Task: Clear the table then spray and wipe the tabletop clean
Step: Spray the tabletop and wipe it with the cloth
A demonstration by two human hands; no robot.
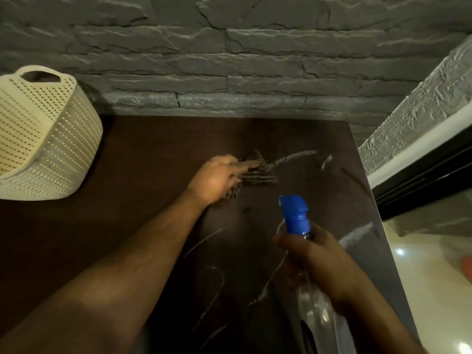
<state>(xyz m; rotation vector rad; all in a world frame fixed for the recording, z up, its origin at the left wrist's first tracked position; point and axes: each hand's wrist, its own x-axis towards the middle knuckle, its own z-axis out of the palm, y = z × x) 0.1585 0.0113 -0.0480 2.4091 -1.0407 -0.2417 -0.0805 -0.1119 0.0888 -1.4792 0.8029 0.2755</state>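
Observation:
The dark brown tabletop shows wet streaks and smears near its middle and right side. My left hand reaches across it, fingers stretched flat onto a dark striped cloth-like thing that is blurred. My right hand grips the neck of a clear spray bottle. The bottle's blue trigger head is held above the table's near right part and points away from me.
A cream perforated basket stands on the table's far left. A grey stone wall runs along the back edge. The table's right edge borders a dark frame and a pale glossy floor.

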